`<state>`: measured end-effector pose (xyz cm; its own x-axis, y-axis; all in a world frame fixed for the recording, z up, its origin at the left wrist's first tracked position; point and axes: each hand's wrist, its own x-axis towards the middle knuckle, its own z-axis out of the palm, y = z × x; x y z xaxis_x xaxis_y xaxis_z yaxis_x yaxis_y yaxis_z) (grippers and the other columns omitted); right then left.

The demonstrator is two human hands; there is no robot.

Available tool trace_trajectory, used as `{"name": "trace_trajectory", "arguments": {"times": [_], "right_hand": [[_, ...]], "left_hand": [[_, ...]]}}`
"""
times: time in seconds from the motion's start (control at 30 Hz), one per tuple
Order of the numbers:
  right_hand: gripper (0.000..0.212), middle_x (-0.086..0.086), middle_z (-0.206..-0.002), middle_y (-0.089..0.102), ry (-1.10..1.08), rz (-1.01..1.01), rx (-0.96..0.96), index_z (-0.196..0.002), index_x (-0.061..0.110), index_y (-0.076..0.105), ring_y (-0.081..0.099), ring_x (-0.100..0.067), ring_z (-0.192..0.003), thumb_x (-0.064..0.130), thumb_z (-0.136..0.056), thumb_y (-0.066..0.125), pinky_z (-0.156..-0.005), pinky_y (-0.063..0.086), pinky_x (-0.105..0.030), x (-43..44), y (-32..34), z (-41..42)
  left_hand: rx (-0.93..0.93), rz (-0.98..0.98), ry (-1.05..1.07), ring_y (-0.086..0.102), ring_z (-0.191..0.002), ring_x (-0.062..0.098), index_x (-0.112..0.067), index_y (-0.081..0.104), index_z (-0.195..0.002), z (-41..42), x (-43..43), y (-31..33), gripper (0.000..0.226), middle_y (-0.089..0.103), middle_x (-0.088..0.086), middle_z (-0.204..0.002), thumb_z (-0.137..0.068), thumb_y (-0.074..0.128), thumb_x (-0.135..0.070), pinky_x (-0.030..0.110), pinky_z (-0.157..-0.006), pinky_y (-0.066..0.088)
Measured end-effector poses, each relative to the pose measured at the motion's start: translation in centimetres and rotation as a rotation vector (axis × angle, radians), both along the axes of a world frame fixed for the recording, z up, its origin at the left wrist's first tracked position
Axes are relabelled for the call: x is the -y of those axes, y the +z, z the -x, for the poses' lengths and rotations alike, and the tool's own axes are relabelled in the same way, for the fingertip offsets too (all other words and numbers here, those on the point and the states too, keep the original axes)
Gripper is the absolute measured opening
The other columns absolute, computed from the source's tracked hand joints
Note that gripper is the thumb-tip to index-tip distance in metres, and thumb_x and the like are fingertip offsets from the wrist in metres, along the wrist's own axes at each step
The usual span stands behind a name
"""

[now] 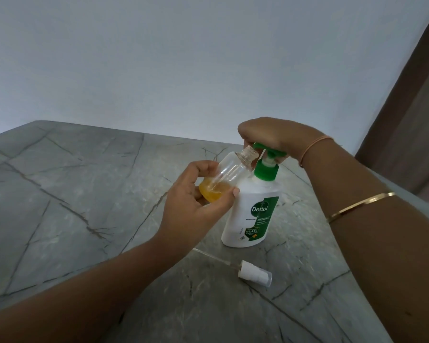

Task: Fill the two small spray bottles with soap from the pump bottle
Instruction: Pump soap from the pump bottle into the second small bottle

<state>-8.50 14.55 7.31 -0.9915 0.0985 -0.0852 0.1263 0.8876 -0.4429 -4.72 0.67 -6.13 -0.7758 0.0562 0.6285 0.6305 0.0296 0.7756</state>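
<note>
My left hand holds a small clear spray bottle tilted, its open threaded neck up against the green nozzle of the pump bottle. Orange soap fills the bottle's bottom part. The white pump bottle with a green label stands upright on the table. My right hand rests over its green pump head, fingers curled on it. A white spray cap with a thin clear dip tube lies on the table in front of the pump bottle. Only one spray bottle is in view.
The grey marble-patterned table meets a plain pale wall at the back. Its right edge runs close behind my right forearm, and a brown door or curtain stands beyond it at the far right.
</note>
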Motion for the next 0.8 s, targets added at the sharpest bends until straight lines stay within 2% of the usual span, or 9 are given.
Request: {"name": "trace_trajectory", "arguments": {"times": [0.1,0.27,0.43,0.5,0.6,0.67,0.73,0.8], "right_hand": [[0.036,0.0,-0.054,0.065,0.016,-0.036,0.03,-0.064,0.01,0.062,0.05,-0.018,-0.056,0.024,-0.082,0.034,-0.047,0.04,-0.019,-0.1,0.4,0.2],[0.026,0.006,-0.045,0.063,0.02,-0.005,0.037,-0.068,0.012,0.054,0.052,-0.019,-0.059,0.022,-0.083,0.035,-0.045,0.041,-0.019,-0.1,0.0,0.0],[0.031,-0.004,-0.063,0.067,0.023,0.013,0.089,-0.064,0.011,0.057,0.053,-0.023,-0.064,0.023,-0.082,0.036,-0.053,0.041,-0.023,-0.1,-0.7,0.0],[0.027,0.003,-0.049,0.064,0.02,0.008,0.071,-0.067,0.012,0.054,0.052,-0.02,-0.06,0.023,-0.084,0.036,-0.05,0.04,-0.021,-0.1,-0.7,0.0],[0.022,0.013,-0.03,0.05,0.009,-0.018,0.011,-0.069,0.015,0.047,0.045,-0.016,-0.052,0.023,-0.086,0.036,-0.038,0.036,-0.014,0.0,-0.3,-0.1],[0.026,0.01,-0.038,0.058,0.02,-0.008,0.01,-0.069,0.013,0.052,0.047,-0.015,-0.052,0.025,-0.085,0.035,-0.039,0.037,-0.014,0.0,0.2,-0.1],[0.033,0.0,-0.059,0.067,0.025,-0.018,0.028,-0.068,0.011,0.06,0.05,-0.017,-0.058,0.027,-0.082,0.035,-0.046,0.039,-0.019,0.0,0.5,0.0],[0.034,-0.003,-0.063,0.068,0.014,-0.029,0.039,-0.068,0.01,0.062,0.051,-0.018,-0.058,0.027,-0.081,0.035,-0.049,0.04,-0.02,0.0,0.6,0.2]], "left_hand": [[0.0,0.0,-0.001,0.066,-0.084,0.002,-0.038,0.049,-0.101,0.0,0.0,0.0,0.039,0.06,-0.015,-0.104,-0.067,0.066,-0.046,0.015,-0.061,0.053],[-0.007,-0.01,0.018,0.066,-0.08,0.002,-0.038,0.05,-0.1,0.2,0.0,0.0,0.037,0.061,-0.016,-0.101,-0.07,0.072,-0.039,0.017,-0.061,0.054],[-0.001,-0.008,0.014,0.067,-0.076,0.005,-0.037,0.051,-0.1,0.1,0.0,0.0,0.036,0.061,-0.013,-0.101,-0.07,0.07,-0.037,0.024,-0.062,0.058],[0.001,-0.007,0.009,0.067,-0.077,0.005,-0.037,0.05,-0.1,0.1,0.0,0.0,0.036,0.061,-0.013,-0.102,-0.07,0.07,-0.036,0.025,-0.062,0.058],[0.004,0.001,0.007,0.066,-0.082,0.005,-0.038,0.05,-0.1,0.1,0.0,-0.1,0.038,0.061,-0.012,-0.104,-0.069,0.072,-0.04,0.021,-0.063,0.056],[0.001,0.005,0.006,0.066,-0.082,0.005,-0.039,0.05,-0.1,0.2,0.0,-0.2,0.036,0.061,-0.013,-0.104,-0.071,0.072,-0.039,0.02,-0.062,0.056],[-0.001,0.008,0.009,0.066,-0.082,0.004,-0.039,0.05,-0.1,0.3,0.1,-0.2,0.036,0.061,-0.014,-0.104,-0.072,0.072,-0.04,0.02,-0.062,0.056],[-0.009,0.01,0.011,0.066,-0.082,0.002,-0.039,0.049,-0.1,0.3,0.1,-0.1,0.037,0.06,-0.016,-0.104,-0.071,0.072,-0.044,0.017,-0.061,0.055]]}}
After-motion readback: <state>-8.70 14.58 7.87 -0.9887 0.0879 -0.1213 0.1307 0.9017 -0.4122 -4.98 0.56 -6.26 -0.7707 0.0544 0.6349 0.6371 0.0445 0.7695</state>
